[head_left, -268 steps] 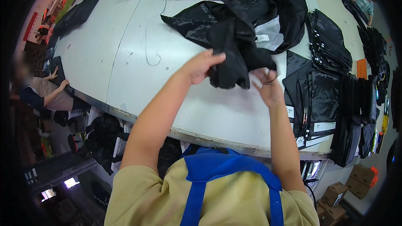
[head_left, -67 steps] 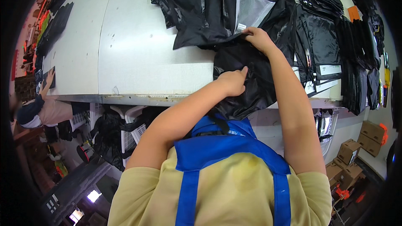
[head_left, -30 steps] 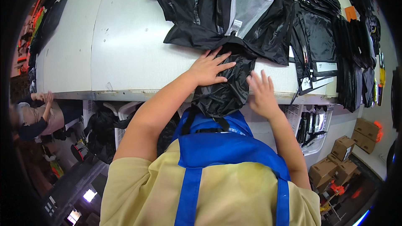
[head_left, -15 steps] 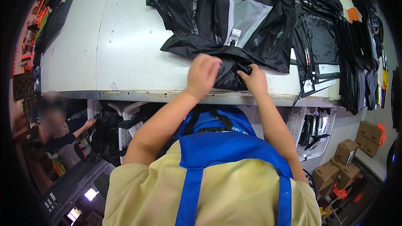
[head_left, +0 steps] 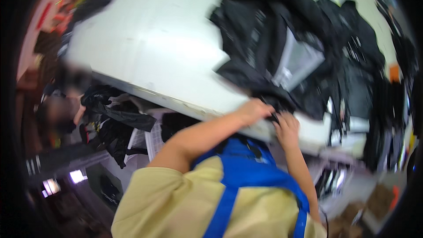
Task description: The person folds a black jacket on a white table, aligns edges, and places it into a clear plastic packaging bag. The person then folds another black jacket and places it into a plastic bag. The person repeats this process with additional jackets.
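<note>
A black jacket (head_left: 253, 31) with a shiny, thin shell lies spread on the white table, its light grey mesh lining (head_left: 304, 59) showing. By the table's front edge, my left hand (head_left: 254, 111) is closed on a narrow bunch of black fabric at the jacket's lower end. Just right of it, my right hand (head_left: 287, 128) has its fingers bent and pinched on the same fabric. The two hands are close together. Motion smears the picture, and the fold between the fingers is partly hidden.
Stacked black garments and packets (head_left: 357, 75) lie on the right of the table (head_left: 163, 39). Below the edge stand white plastic baskets (head_left: 154, 139) with black items. Cardboard boxes (head_left: 381, 200) are at lower right. Another person (head_left: 66, 105) is at far left.
The view has turned, so the table edge slants and the jacket sits further right. My left hand has come nearer to my right hand at the black fabric.
</note>
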Tool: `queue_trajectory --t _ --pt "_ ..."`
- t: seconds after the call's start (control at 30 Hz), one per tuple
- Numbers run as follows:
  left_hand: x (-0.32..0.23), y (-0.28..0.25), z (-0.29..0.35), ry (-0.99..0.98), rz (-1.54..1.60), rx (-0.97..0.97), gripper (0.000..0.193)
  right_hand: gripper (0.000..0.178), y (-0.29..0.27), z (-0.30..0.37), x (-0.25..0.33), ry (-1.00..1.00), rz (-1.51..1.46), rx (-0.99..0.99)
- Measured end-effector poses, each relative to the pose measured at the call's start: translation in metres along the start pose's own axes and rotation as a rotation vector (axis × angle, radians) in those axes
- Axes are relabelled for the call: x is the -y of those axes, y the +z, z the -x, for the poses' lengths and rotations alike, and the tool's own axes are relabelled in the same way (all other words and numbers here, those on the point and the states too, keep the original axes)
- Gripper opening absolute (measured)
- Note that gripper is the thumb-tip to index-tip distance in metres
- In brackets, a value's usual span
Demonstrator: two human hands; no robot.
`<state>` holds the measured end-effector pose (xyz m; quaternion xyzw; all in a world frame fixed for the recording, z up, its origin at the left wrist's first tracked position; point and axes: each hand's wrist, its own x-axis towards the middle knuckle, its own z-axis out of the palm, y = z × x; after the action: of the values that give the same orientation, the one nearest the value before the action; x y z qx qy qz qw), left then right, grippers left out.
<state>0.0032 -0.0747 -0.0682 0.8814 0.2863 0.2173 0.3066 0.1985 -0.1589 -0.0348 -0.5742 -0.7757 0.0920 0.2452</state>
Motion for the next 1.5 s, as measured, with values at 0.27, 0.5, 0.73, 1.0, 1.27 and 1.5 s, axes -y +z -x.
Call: queue_trajectory --t 0.27,0.5,0.73,1.0,1.27,1.5 --pt "0.013 -0.002 -0.034 -0.52 0.214 0.214 0.015 0.037 0.008 -0.035 0.007 -0.093 0.169 0.077" --pt "0.005 0.001 -0.016 -0.063 -0.288 0.015 0.022 0.03 0.026 -0.04 -0.025 0.074 -0.08 0.174" --pt "0.006 -0.011 -0.051 -0.402 -0.112 0.243 0.017 0.031 -0.009 -0.04 -0.026 0.082 -0.069 0.16" --pt "-0.021 -0.02 -0.042 -0.29 -0.264 0.121 0.021 0.016 0.007 -0.06 -0.055 0.217 -0.018 0.284" --pt "0.001 -0.023 -0.066 -0.374 -0.166 0.18 0.026 0.036 -0.027 -0.059 -0.035 0.027 0.17 0.211" --pt "-0.009 -0.022 -0.063 -0.287 -0.322 0.081 0.027 0.036 -0.024 -0.069 -0.069 0.017 0.182 0.295"
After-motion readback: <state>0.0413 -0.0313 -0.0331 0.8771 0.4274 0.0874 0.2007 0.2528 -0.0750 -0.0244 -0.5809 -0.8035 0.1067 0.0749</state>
